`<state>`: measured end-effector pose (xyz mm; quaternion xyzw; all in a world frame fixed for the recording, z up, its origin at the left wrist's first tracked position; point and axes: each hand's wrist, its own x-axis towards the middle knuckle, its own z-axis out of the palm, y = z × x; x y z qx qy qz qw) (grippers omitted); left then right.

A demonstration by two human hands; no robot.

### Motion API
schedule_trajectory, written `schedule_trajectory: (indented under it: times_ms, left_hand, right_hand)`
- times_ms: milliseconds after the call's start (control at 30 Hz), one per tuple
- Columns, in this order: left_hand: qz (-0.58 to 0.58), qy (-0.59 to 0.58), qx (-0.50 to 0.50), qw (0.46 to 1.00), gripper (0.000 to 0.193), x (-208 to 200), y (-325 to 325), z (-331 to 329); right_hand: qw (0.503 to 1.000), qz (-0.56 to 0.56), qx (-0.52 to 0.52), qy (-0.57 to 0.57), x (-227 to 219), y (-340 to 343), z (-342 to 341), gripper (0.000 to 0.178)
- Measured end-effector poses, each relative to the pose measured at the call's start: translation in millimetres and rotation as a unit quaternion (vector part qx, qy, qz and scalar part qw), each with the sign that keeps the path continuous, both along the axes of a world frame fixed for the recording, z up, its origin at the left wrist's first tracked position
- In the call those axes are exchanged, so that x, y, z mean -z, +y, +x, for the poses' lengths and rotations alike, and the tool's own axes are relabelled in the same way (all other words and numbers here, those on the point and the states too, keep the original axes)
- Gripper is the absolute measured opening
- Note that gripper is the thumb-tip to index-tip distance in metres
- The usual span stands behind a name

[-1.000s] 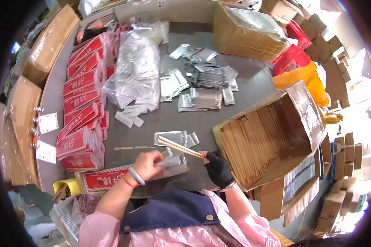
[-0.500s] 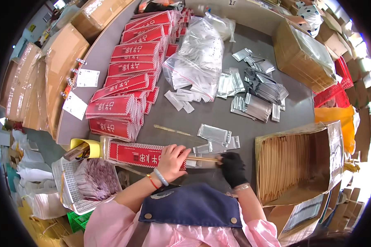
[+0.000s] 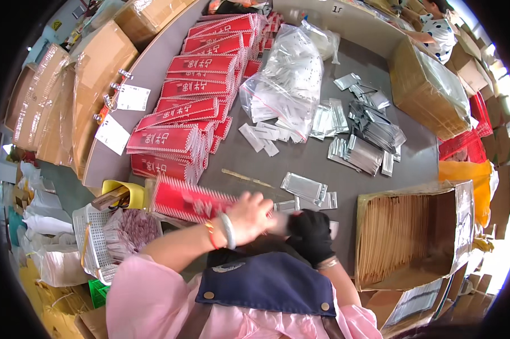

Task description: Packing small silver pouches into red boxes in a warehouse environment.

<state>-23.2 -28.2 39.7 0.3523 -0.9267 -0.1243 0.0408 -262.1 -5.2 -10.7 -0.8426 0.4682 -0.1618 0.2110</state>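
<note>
Red packet [image 3: 184, 198] apparently being positioned, 3 o'clock end gripped by curled left hand [image 3: 248, 216], right hand [image 3: 310, 233] too blurry to tell spread or hold, steady alignment probably needed.

Red printed sleeve [image 3: 194, 200] now tilted and blurred
Sharp and more level half a second ago, it slants more steeply from the left hand [image 3: 248, 216]; the black-gloved right hand [image 3: 310, 234] has drawn nearer that hand.
</note>
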Motion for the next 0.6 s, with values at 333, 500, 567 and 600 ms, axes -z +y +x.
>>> schedule_trajectory:
  times_ms: [333, 500, 567, 600]
  left_hand:
    - [-0.094, 0.122, -0.319, 0.935, 0.068, 23.0, -2.9, 58.0]
    - [-0.010, 0.112, -0.431, 0.895, 0.092, 82.1, 40.3, 36.0]
    - [-0.001, 0.164, -0.421, 0.892, 0.094, 87.3, 37.6, 41.3]
    - [-0.002, 0.165, -0.422, 0.892, 0.094, 87.8, 38.0, 41.7]
  right_hand:
    - [0.991, 0.015, 0.131, 0.016, -26.8, 1.4, -12.0, 0.058]
    - [0.995, 0.016, 0.080, 0.050, -22.8, 3.3, -0.9, 0.057]
    - [0.995, 0.033, 0.049, 0.076, -24.8, 1.4, 1.7, 0.060]
    - [0.995, 0.032, 0.047, 0.077, -25.4, 0.4, 2.7, 0.060]
